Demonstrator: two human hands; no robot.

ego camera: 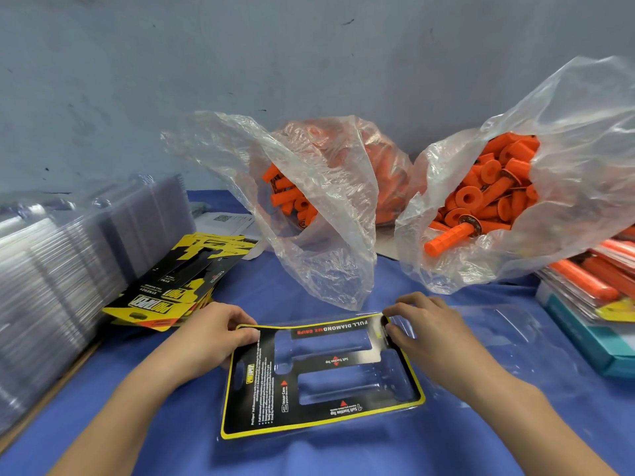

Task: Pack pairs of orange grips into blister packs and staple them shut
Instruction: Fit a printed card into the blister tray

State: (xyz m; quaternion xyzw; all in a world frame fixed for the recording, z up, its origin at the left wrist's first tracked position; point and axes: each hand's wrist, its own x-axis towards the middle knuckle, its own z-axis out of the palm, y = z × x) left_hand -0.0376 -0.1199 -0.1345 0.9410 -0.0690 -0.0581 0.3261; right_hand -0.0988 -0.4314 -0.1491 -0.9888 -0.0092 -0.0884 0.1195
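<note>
Head view, the only one I get. Step in hand, as I read it, is seating the card [330, 361] into the open blister [340, 386], with no grips loaded yet. Left hand [206, 338] holds the card's far left corner, thumb on top and fingers curled at the edge. Right hand [422, 324] pinches the far right corner, fingertips bunched together on it. Card is black with a yellow border, print upside down to me, and two long cut-outs show the blister's empty cavities. It lies roughly flat on the blister, mid blue cloth [343, 455], just in front of me. A clear panel spread out to the right looks like the lid half, but it's hard to trace. My guess at the next move: press the card flush over the cavities, let go, then reach back for a pair of grips [488, 197]. They're orange ribbed tubes, flanged at one end, heaped in the right bag [567, 159], with more in the left bag [309, 235]. Both bags sit behind the blister, well apart from it. Card pile [171, 286] is at near left, blister stack [68, 252] far left, finished packs [591, 280] at the right edge. No stapler that I can see.
</note>
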